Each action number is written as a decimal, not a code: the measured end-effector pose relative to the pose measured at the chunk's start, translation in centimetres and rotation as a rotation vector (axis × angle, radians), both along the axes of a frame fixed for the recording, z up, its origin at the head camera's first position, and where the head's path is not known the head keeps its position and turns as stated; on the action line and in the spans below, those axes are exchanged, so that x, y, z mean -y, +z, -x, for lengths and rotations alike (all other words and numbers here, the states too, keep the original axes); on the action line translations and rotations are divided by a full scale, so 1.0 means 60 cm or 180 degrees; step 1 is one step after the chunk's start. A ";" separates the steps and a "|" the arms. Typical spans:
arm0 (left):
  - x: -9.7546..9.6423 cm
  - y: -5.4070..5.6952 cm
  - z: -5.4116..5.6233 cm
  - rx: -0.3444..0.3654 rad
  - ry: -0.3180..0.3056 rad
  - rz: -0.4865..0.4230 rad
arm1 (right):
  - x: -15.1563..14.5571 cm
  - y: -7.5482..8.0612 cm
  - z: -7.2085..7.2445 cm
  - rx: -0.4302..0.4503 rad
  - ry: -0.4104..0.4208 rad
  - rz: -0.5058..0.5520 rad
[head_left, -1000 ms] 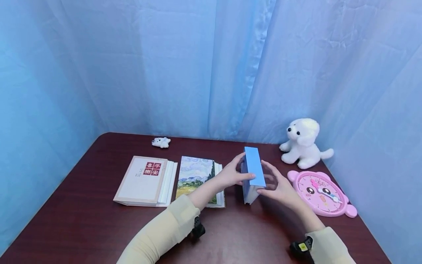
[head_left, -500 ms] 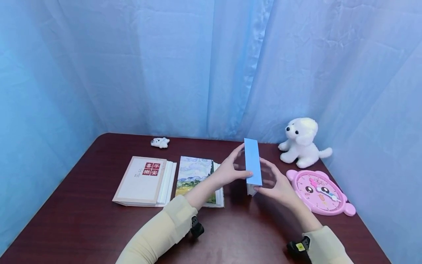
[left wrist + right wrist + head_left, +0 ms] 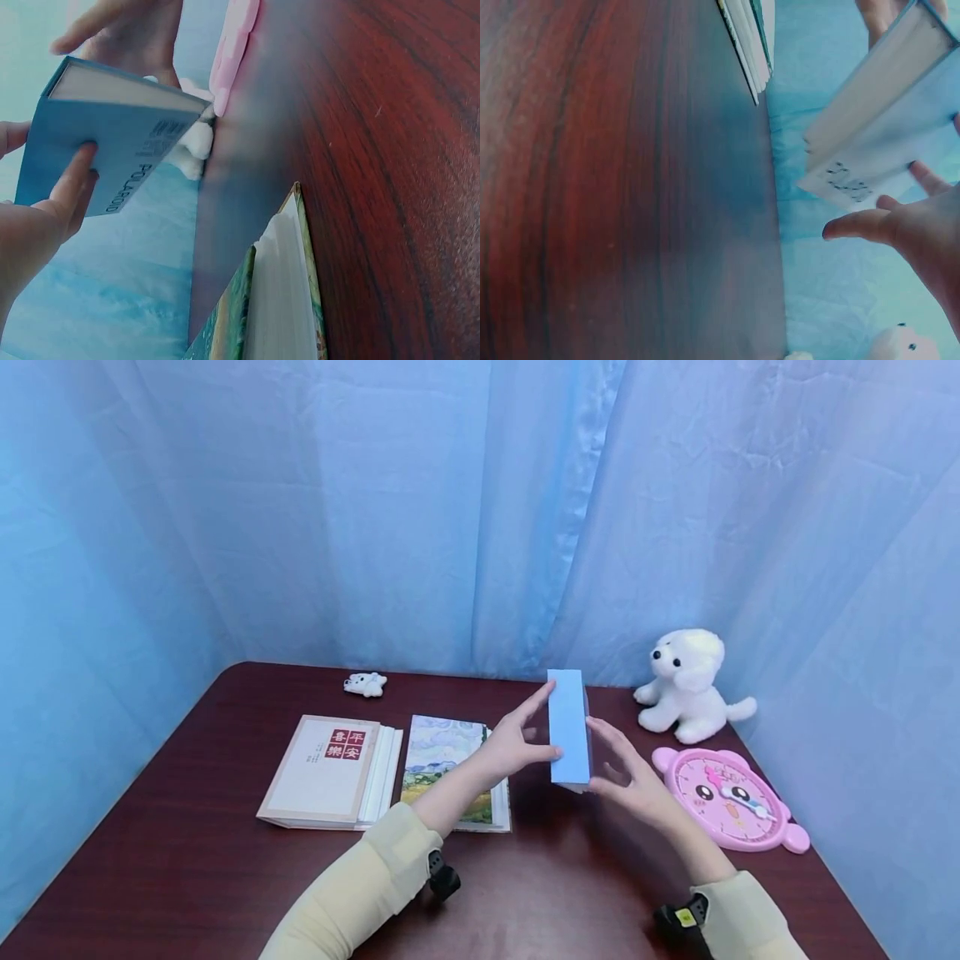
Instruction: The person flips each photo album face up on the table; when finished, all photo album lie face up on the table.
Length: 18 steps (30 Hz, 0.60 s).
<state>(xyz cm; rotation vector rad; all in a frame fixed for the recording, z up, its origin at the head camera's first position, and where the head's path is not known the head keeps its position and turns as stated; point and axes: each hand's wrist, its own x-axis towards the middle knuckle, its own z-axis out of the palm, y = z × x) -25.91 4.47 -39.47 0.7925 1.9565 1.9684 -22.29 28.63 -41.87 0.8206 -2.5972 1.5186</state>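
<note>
A thick blue book (image 3: 568,727) is held with its spine facing up, off the table. In the left wrist view its blue cover (image 3: 105,150) reads POLAROID; the right wrist view shows its pale other cover (image 3: 889,161) and page edges. My left hand (image 3: 510,745) grips the book from the left, thumb and forefinger at the spine edge, other fingertips against the blue cover. On the opposite side my right hand (image 3: 633,781) touches the pale cover with outstretched fingertips, its thumb extended near the lower corner.
Left on the dark red table (image 3: 495,893) lie a cream book (image 3: 318,777) and a landscape-painting book (image 3: 442,752). A small white toy (image 3: 366,684) lies behind them. A white plush dog (image 3: 690,681) and a pink toy clock (image 3: 731,802) stand at right.
Both hands have lifted the blue book up from the table and shifted it slightly left. It has turned so the spine looks straighter. The other things stay put.
</note>
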 end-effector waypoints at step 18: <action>0.010 -0.010 0.001 0.0051 -0.0277 -0.0255 | -0.003 0.014 0.009 -0.0391 -0.0521 -0.0194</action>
